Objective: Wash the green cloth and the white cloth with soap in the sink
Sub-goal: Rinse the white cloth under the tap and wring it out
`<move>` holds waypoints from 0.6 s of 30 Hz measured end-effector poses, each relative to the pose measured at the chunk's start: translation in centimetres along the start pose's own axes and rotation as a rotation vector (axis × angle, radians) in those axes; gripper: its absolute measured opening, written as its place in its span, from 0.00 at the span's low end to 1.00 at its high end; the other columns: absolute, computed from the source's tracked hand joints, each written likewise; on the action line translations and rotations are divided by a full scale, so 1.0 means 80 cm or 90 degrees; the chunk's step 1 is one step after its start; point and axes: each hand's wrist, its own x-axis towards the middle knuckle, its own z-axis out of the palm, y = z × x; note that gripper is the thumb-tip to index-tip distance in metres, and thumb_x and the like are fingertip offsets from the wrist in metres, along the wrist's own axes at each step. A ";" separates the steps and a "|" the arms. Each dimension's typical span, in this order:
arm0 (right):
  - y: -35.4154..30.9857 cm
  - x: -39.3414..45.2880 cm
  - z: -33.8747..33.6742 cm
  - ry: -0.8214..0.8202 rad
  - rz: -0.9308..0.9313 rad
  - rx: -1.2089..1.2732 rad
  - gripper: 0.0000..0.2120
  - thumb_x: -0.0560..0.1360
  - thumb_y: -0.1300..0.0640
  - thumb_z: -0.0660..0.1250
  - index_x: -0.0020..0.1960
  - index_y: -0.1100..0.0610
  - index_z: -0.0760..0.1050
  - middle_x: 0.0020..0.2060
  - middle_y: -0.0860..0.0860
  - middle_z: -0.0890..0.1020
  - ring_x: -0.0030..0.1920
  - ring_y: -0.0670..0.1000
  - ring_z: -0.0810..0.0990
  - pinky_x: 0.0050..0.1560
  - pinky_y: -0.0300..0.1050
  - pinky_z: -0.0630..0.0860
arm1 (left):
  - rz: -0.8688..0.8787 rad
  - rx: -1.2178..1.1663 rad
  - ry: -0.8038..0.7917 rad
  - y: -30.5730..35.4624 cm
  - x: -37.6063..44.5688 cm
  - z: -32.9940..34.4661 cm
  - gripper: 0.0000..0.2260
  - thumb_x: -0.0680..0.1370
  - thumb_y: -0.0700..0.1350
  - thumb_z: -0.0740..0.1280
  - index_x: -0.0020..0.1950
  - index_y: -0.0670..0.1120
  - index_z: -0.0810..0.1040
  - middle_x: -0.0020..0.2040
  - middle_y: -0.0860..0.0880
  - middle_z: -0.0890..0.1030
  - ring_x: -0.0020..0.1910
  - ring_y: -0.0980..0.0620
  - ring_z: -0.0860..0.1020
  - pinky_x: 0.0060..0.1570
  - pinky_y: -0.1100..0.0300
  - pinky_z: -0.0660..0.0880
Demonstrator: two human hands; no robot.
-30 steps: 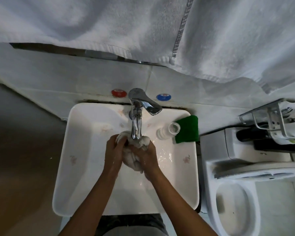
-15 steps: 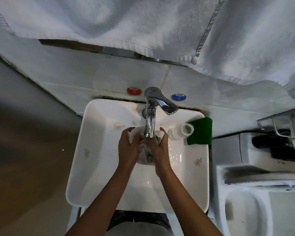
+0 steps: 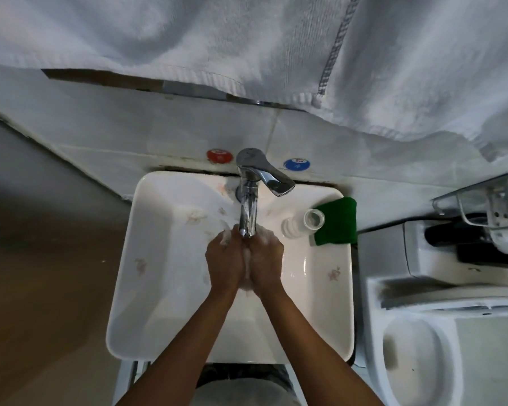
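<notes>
Over the middle of the white sink, my left hand and my right hand press together and grip the bunched, wet white cloth. Only small bits of the cloth show between and below the hands. The hands sit right under the spout of the chrome tap. The green cloth lies folded on the sink's back right rim, apart from both hands. A small clear bottle lies on its side next to the green cloth.
A big white towel hangs above the tap and covers the top of the view. Red and blue knobs sit on the wall behind the sink. A toilet and a wire rack stand to the right.
Both hands have closed tighter around the white cloth, so less of it shows. They stay under the tap.
</notes>
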 end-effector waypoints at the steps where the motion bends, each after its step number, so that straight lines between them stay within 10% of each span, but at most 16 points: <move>1: 0.001 0.001 0.001 -0.012 0.046 0.034 0.13 0.73 0.50 0.62 0.35 0.57 0.74 0.31 0.55 0.79 0.34 0.55 0.78 0.38 0.54 0.76 | -0.004 -0.015 0.006 -0.001 0.000 0.000 0.13 0.79 0.43 0.62 0.34 0.44 0.75 0.31 0.50 0.77 0.32 0.53 0.75 0.38 0.59 0.70; 8: 0.013 0.004 0.014 -0.001 0.186 0.134 0.09 0.70 0.48 0.69 0.46 0.52 0.77 0.40 0.50 0.84 0.44 0.53 0.83 0.49 0.59 0.79 | 0.011 -0.037 0.054 -0.010 0.006 0.001 0.14 0.79 0.48 0.63 0.35 0.46 0.75 0.32 0.48 0.78 0.33 0.51 0.76 0.40 0.56 0.73; 14: 0.004 -0.010 0.014 -0.023 0.169 0.191 0.44 0.63 0.35 0.69 0.75 0.43 0.57 0.64 0.43 0.74 0.62 0.45 0.75 0.64 0.46 0.72 | 0.000 -0.077 0.022 -0.006 0.015 0.001 0.10 0.79 0.47 0.63 0.51 0.41 0.75 0.46 0.46 0.80 0.45 0.48 0.80 0.49 0.51 0.78; 18: 0.007 -0.009 0.010 -0.036 0.161 0.183 0.38 0.68 0.38 0.63 0.74 0.47 0.60 0.66 0.44 0.71 0.62 0.43 0.72 0.60 0.39 0.68 | 0.011 -0.139 -0.099 -0.001 0.017 -0.005 0.16 0.77 0.38 0.65 0.64 0.43 0.68 0.58 0.44 0.76 0.53 0.50 0.77 0.57 0.53 0.75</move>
